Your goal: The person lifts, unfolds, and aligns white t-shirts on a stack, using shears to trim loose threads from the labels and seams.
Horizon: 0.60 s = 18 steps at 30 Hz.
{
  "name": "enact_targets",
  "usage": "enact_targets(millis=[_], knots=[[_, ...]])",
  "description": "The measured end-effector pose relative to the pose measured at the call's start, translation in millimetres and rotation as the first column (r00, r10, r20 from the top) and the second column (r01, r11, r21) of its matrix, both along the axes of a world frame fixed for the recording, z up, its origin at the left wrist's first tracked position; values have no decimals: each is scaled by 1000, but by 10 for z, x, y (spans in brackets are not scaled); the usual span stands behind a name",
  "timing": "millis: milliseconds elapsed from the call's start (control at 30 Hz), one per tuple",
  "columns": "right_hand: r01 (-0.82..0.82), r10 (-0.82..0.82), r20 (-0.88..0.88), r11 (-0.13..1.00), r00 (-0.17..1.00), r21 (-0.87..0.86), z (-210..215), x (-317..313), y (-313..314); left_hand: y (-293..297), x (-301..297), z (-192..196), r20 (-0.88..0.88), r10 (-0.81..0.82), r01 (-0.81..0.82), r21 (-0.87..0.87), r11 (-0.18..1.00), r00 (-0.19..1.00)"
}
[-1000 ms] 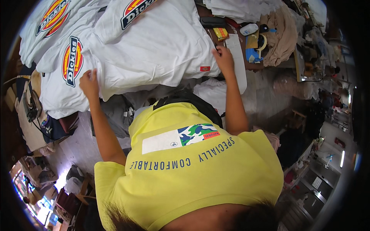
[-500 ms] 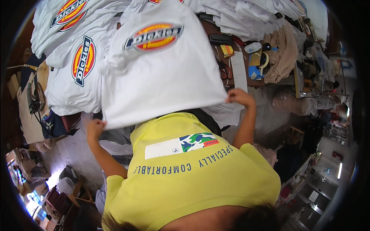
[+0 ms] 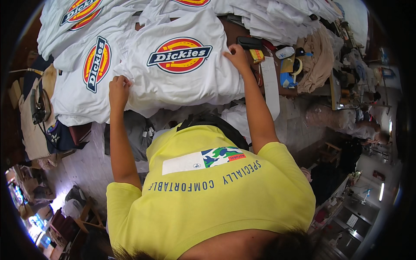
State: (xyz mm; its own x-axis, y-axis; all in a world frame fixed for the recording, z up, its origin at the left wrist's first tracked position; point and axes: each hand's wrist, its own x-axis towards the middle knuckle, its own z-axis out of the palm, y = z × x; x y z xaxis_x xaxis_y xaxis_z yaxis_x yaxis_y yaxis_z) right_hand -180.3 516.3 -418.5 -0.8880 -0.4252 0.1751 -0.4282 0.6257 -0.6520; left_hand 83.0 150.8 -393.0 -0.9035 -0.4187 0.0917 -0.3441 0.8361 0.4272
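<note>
A white T-shirt (image 3: pixel 143 82) with a red, yellow and navy printed logo lies loosely rumpled before me, its near edge hanging over the table's front. At its left side my left hand (image 3: pixel 119 84) is closed, fingertips pinching the cloth. My right hand (image 3: pixel 237 57) is also closed, thumb and fingers pinched at the shirt's right edge. Just left of my left hand lies another white T-shirt (image 3: pixel 71 93) with the same logo turned sideways.
More white shirts (image 3: pixel 264 19) are heaped along the back. To the right on the brown table (image 3: pixel 287 92) are a black case (image 3: pixel 249 43), a yellow packet (image 3: pixel 256 55), a white paper strip (image 3: pixel 271 86), a tape roll (image 3: pixel 297 68) and beige cloth (image 3: pixel 317 60). An iron (image 3: pixel 41 108) stands at far left.
The shirt, stretched out toward me by its near edge, has dropped back onto the table in folds. Both hands have moved forward, away from my body, to its sides.
</note>
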Motion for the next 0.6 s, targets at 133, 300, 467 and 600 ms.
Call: enact_targets(millis=[133,300,467,600], knots=[[61,69,313,920,947,-387,163,184,-7,61,118,-134,-134,93,-40,358,933,987],[78,139,374,856,917,-510,152,193,78,232,93,29,-182,63,-9,284,959,981],[114,217,524,842,824,-527,743,563,550,-50,852,185,120,98,-154,690,707,988],[0,-1,803,1000,596,1,529,561,1083,-102,877,-31,159,159,-223,598,770,974]])
